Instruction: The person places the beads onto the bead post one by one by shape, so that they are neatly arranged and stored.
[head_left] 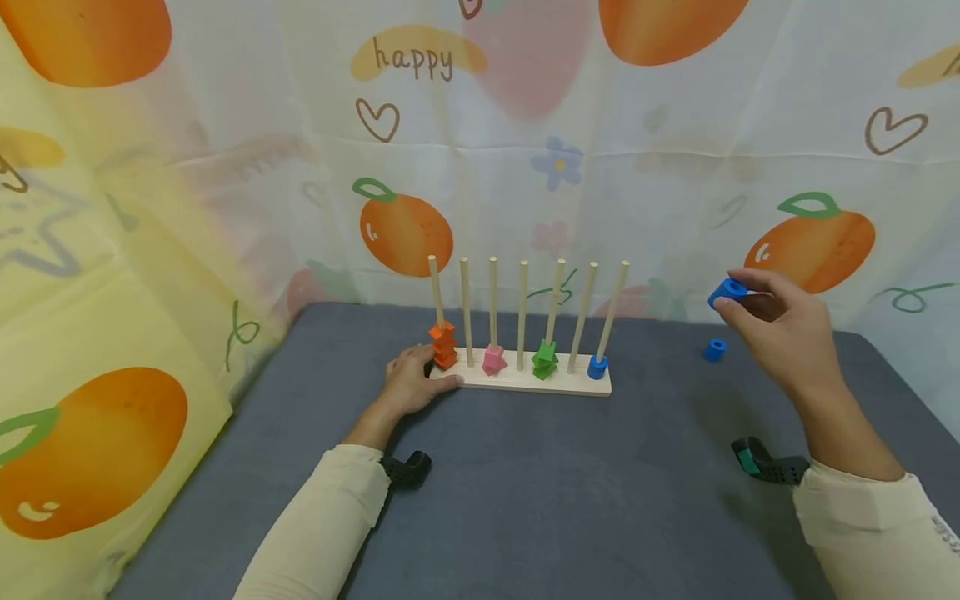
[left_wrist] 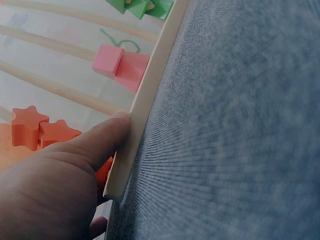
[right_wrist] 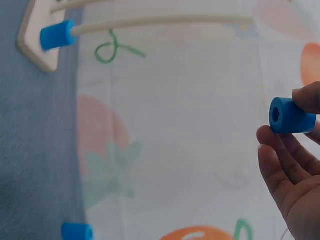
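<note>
A wooden peg board [head_left: 517, 381] with several upright pegs stands on the table. My left hand [head_left: 408, 383] grips its left end, the thumb [left_wrist: 107, 132] along the front edge; its other fingers are mostly hidden. Orange star beads [head_left: 444, 345] are stacked on the leftmost peg. Farther right sit pink beads [head_left: 493, 360], green beads [head_left: 545, 360] and, on the rightmost peg, a blue cylinder bead [head_left: 597, 367]. Raised above the table at the right, my right hand [head_left: 787, 333] pinches another blue cylinder bead [right_wrist: 292, 116] between thumb and fingers, its hole showing.
A loose blue cylinder bead [head_left: 715, 350] lies on the table below the right hand. The grey cloth-covered table [head_left: 570, 492] ends at a printed curtain [head_left: 480, 167] behind the board. Each wrist wears a dark device, such as the right one [head_left: 768, 462].
</note>
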